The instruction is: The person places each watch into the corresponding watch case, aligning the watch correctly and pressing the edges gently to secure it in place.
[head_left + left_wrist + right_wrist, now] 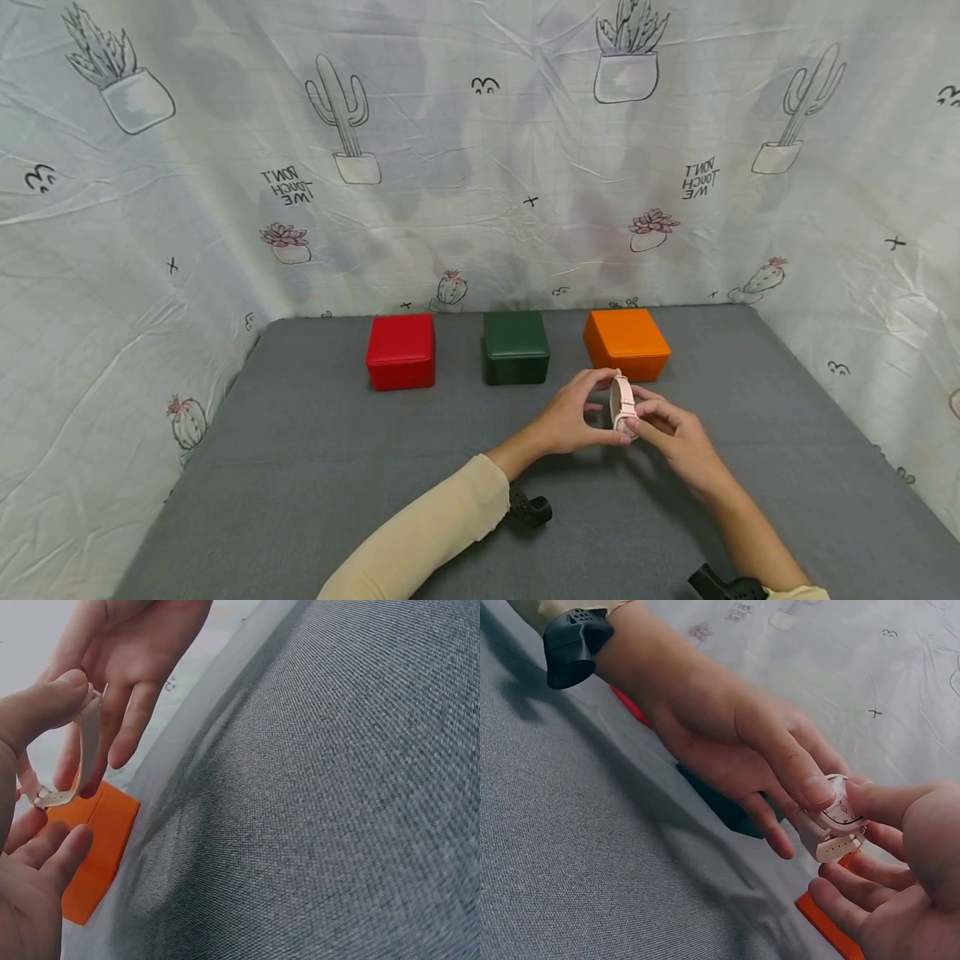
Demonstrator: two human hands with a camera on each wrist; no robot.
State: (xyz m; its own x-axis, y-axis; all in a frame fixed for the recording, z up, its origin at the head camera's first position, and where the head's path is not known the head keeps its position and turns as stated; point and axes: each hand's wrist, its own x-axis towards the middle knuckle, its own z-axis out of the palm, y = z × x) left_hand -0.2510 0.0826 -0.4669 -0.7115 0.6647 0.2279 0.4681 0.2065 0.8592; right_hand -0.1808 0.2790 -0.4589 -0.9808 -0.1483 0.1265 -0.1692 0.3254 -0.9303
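A pale pink wristwatch, its strap forming a loop, is held up off the table between both hands. My left hand pinches it, with the thumb on the lower side and the index finger at the top. From the other side my right hand grips it, thumb at the watch face, which shows in the right wrist view. The punched strap end hangs beneath the face there. Just behind the hands stands an orange box with its lid down.
To the left of the orange box stand a dark green box and a red box, both with lids down. All rest on a grey cloth-covered table. A white printed curtain hangs behind and along both sides.
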